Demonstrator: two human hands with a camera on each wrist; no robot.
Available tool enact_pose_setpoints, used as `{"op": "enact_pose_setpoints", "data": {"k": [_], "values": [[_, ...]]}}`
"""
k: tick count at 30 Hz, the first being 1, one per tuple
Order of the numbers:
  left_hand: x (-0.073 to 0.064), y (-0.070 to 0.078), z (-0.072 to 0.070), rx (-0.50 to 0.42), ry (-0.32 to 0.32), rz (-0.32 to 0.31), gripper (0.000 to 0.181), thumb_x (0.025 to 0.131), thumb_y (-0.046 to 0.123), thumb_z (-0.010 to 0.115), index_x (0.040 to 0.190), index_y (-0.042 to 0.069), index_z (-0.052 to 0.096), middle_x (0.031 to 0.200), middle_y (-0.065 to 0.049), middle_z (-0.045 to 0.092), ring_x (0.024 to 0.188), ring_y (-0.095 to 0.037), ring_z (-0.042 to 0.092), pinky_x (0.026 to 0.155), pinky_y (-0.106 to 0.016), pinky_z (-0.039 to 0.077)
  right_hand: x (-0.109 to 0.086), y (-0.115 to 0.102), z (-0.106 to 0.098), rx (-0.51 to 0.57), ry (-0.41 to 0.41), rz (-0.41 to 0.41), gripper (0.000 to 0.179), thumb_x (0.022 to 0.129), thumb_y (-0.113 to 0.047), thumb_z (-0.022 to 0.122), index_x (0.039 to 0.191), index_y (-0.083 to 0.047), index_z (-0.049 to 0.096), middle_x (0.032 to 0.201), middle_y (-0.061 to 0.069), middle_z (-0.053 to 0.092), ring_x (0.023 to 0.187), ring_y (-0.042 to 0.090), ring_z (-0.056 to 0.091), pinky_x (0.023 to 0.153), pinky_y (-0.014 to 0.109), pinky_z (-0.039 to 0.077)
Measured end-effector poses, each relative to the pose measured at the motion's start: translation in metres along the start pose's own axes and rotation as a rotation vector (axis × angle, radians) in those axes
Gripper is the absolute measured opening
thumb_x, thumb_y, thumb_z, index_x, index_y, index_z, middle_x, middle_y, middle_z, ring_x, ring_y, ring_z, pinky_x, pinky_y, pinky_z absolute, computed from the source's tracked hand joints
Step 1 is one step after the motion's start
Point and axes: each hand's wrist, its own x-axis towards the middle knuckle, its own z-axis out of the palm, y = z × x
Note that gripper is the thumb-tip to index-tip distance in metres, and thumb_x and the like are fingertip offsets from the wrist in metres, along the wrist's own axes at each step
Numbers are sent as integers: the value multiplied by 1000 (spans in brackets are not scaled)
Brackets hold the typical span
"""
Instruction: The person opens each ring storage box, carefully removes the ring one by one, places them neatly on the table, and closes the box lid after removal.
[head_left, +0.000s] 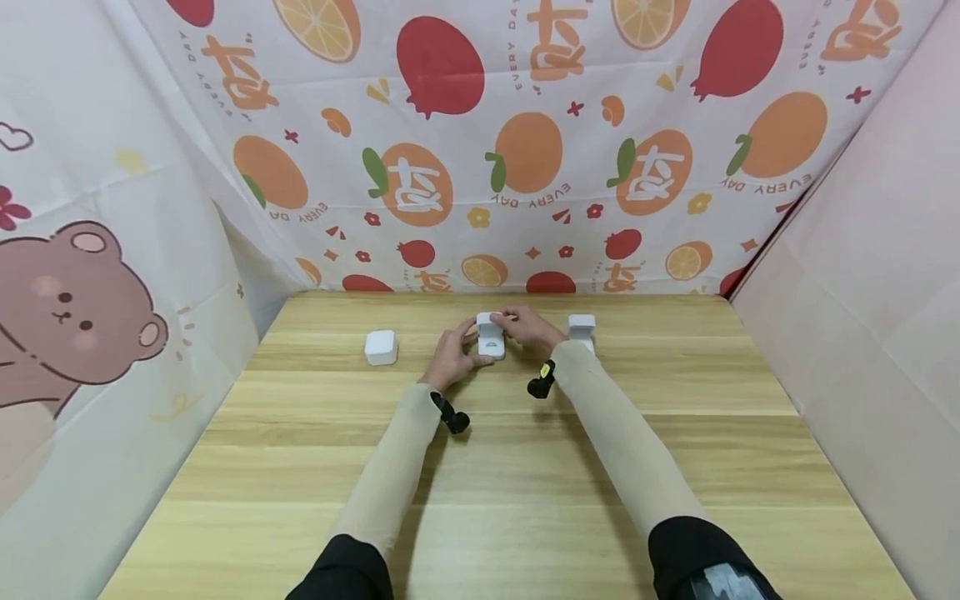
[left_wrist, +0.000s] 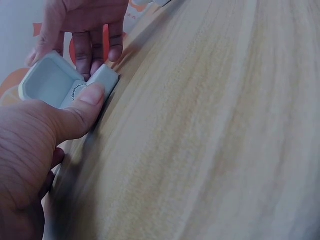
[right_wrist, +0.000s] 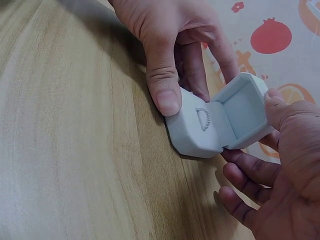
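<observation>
A small white ring box (head_left: pixel 491 348) stands on the table with its lid raised. In its slot sits a ring (right_wrist: pixel 204 120) set with small stones, upright and half sunk in the padding. My left hand (head_left: pixel 450 358) grips the base, its thumb on the front corner and fingers behind. From the other side my right hand (head_left: pixel 531 330) holds the raised lid (right_wrist: pixel 245 110), thumb at its outer edge; its other fingers are loosely bent beside the box.
To the left lies a closed white box (head_left: pixel 381 347). Another white box with a raised lid (head_left: pixel 581 325) stands to the right, partly hidden by my right forearm. The wooden table (head_left: pixel 510 483) meets a fruit-print cloth (head_left: pixel 465 242) at its back edge.
</observation>
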Motion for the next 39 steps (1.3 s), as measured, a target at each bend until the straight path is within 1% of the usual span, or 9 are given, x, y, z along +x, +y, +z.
{"op": "enact_pose_setpoints", "data": {"k": [4, 10, 13, 20, 25, 29, 32, 35, 39], "values": [[-2, 1, 1, -1, -4, -6, 86, 65, 19, 79, 139, 19, 34, 125, -18, 55, 117, -21, 53, 101, -36, 38, -1, 0, 1, 1, -6, 2, 36, 90, -49, 44, 109, -23, 59, 110, 3, 59, 102, 25, 55, 78, 30, 44], [0, 0, 1, -19, -1, 10, 85, 66, 17, 78, 138, 18, 34, 125, -19, 54, 117, -22, 53, 101, -37, 39, -1, 0, 0, 7, -4, -21, 36, 91, -48, 43, 109, -22, 59, 108, 4, 59, 101, 25, 55, 78, 29, 42], [0, 0, 1, -17, -6, 3, 85, 66, 18, 78, 138, 19, 34, 126, -18, 54, 118, -21, 52, 101, -36, 38, 0, 0, 0, 1, -7, -18, 36, 91, -49, 42, 108, -22, 59, 107, 4, 59, 99, 25, 55, 77, 29, 42], [2, -1, 2, -5, -2, -18, 86, 66, 19, 79, 138, 21, 34, 126, -16, 54, 118, -19, 52, 103, -35, 37, 1, 2, -1, -8, -1, -18, 40, 90, -52, 41, 112, -24, 58, 110, 3, 59, 102, 25, 55, 80, 31, 43], [1, 0, 2, -6, -4, -15, 86, 66, 18, 79, 139, 20, 34, 126, -17, 54, 118, -20, 52, 104, -37, 36, 2, 5, -1, 0, -8, -17, 38, 90, -52, 41, 110, -25, 59, 107, 3, 59, 100, 25, 54, 76, 29, 43], [1, 0, 2, 0, -1, -28, 85, 66, 20, 78, 139, 22, 33, 126, -15, 55, 119, -19, 51, 106, -38, 33, 2, 4, -1, 1, -3, -27, 38, 91, -51, 40, 110, -24, 59, 105, 4, 59, 99, 27, 54, 73, 29, 43], [1, -1, 2, 0, -3, -28, 86, 66, 20, 78, 139, 22, 33, 126, -15, 55, 119, -19, 51, 106, -38, 33, 1, 3, 0, 2, 2, -22, 39, 91, -51, 40, 111, -24, 58, 107, 4, 59, 100, 27, 54, 75, 30, 43], [2, -1, 2, -20, -1, -34, 86, 66, 19, 78, 139, 21, 32, 128, -16, 53, 119, -20, 51, 105, -38, 34, 1, 3, 1, 0, 14, -26, 39, 91, -52, 39, 113, -25, 57, 111, 2, 59, 102, 24, 54, 78, 29, 43], [2, -1, 2, -57, -1, -56, 86, 66, 18, 78, 139, 19, 33, 129, -15, 52, 120, -19, 51, 106, -38, 33, 1, 3, 2, 2, 35, -58, 40, 92, -50, 39, 113, -22, 58, 112, 3, 59, 101, 23, 55, 79, 30, 44]]}}
